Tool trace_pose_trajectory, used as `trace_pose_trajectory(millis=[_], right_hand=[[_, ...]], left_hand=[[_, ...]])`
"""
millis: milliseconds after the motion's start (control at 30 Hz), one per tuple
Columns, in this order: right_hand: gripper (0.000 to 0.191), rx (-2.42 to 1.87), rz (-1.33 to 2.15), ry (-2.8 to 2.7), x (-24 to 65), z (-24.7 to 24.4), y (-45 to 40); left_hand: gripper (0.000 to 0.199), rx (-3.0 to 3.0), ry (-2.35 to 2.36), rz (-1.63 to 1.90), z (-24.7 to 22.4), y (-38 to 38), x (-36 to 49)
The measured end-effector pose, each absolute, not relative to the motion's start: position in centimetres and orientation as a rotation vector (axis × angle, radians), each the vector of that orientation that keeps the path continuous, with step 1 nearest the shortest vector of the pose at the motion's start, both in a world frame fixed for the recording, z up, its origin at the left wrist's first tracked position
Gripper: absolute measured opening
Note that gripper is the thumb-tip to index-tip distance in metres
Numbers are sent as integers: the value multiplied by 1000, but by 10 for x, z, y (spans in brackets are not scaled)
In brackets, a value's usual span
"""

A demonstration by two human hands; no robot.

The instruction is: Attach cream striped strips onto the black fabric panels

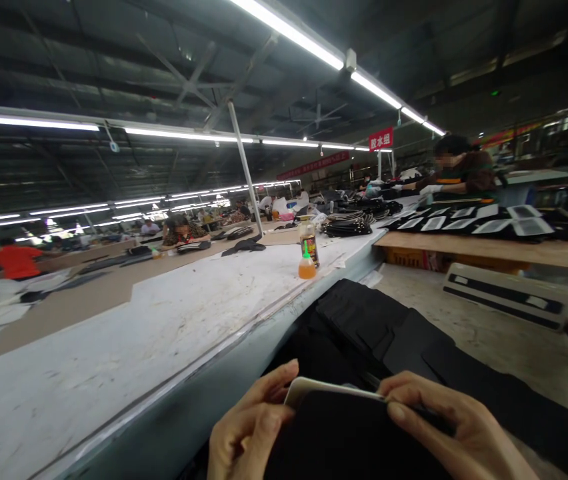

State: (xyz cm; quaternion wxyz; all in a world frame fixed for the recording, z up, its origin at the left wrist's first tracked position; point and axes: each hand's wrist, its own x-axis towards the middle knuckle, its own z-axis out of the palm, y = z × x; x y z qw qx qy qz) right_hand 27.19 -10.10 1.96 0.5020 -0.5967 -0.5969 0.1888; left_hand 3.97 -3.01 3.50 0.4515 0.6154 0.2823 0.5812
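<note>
Both hands at 6 o'clock, low in frame; left hand [249, 427] and right hand [444, 427] pinch closed on a black piece with white edge [334, 427], fingers on its top rim; black fabric stack [374, 320] just behind at 12; orange glue bottle [307, 265] on white table [114, 353] at 11; seated worker [459, 170] far at 1.

- Hands: two, the left hand [251, 427] and the right hand [457, 427], both gripping one black piece with a white edge [337, 407].
- Bottles: two, an orange squeeze bottle [307, 265] and, just behind it, a taller dark bottle [309, 240].
</note>
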Motion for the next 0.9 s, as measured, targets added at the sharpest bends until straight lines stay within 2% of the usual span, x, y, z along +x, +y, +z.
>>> trace_pose_trajectory(millis=[100, 267, 500, 667, 767, 900], right_hand=[[38, -1428, 424, -1418, 275, 17, -103], [39, -1460, 339, -1317, 284, 7, -103], [34, -1455, 335, -1315, 278, 4, -94], [32, -1392, 410, -1330, 273, 2, -92], [31, -1416, 446, -1340, 272, -1, -91], [32, -1430, 449, -1303, 269, 1, -93]], left_hand=[[55, 1344, 638, 1472, 36, -22, 25], [35, 1347, 663, 1642, 35, -21, 24], [17, 1649, 707, 1607, 25, -26, 61], [21, 1689, 816, 1628, 27, -18, 70], [14, 1700, 798, 1648, 30, -17, 76], [18, 1778, 646, 1862, 28, -19, 82]])
